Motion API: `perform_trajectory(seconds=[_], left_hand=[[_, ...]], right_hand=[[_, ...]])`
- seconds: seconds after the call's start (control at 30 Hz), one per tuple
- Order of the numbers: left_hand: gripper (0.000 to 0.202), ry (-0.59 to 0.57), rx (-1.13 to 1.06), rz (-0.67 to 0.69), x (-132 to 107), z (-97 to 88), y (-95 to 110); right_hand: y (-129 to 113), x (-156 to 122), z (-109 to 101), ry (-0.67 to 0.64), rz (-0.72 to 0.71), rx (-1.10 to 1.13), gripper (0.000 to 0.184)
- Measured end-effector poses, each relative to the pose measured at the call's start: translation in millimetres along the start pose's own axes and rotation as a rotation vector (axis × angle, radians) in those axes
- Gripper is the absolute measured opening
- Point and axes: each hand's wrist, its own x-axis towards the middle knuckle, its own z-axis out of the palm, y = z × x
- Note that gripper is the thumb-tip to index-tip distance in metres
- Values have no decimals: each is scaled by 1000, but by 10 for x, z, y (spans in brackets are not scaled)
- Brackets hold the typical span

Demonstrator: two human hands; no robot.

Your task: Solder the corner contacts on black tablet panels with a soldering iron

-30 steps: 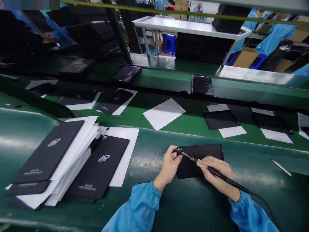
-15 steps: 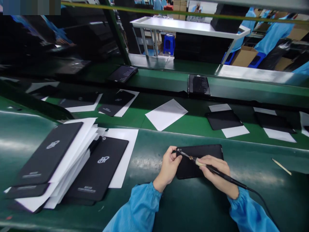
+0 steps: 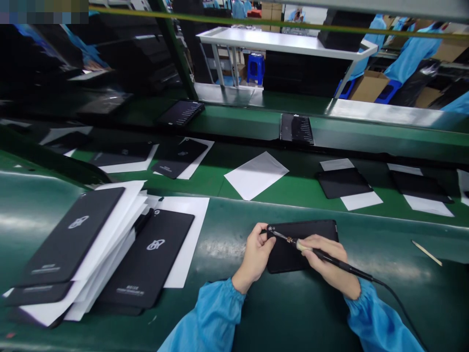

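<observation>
In front of me a black tablet back cover (image 3: 289,256) lies inner side up on the green bench. My left hand (image 3: 257,252) pinches its upper left corner between thumb and fingers. A soldering iron (image 3: 322,256) is gripped like a pen in my right hand (image 3: 326,264), its cable trailing off to the lower right. The iron's metal tip touches or nearly touches a small shiny part (image 3: 270,228) in that corner, close to my left fingertips. What exactly sits under the tip is too small to tell.
At left stands a stack of black tablet covers (image 3: 73,234) interleaved with white sheets. Beyond the bench edge, a green belt carries a white sheet (image 3: 256,175) and covers on paper (image 3: 344,183). Farther back lie tablets with lit screens (image 3: 296,128). A thin wooden stick (image 3: 427,253) rests at right.
Covers and sheets on the near belt have shifted slightly right, while the tablets on the far belt have shifted left. Both hands and the soldering iron stay almost in place.
</observation>
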Motion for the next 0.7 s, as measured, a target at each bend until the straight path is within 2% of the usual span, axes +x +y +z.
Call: perform_trajectory(seconds=[0.47,0.7], left_hand=[[34,8,-9,-17,-20,27,48],[34,11,7,-10,-14,16,31]], right_hand=[[-176,216,-155,-17,-1,1,18],[-123,255,-130,-59,-2,-6,19]])
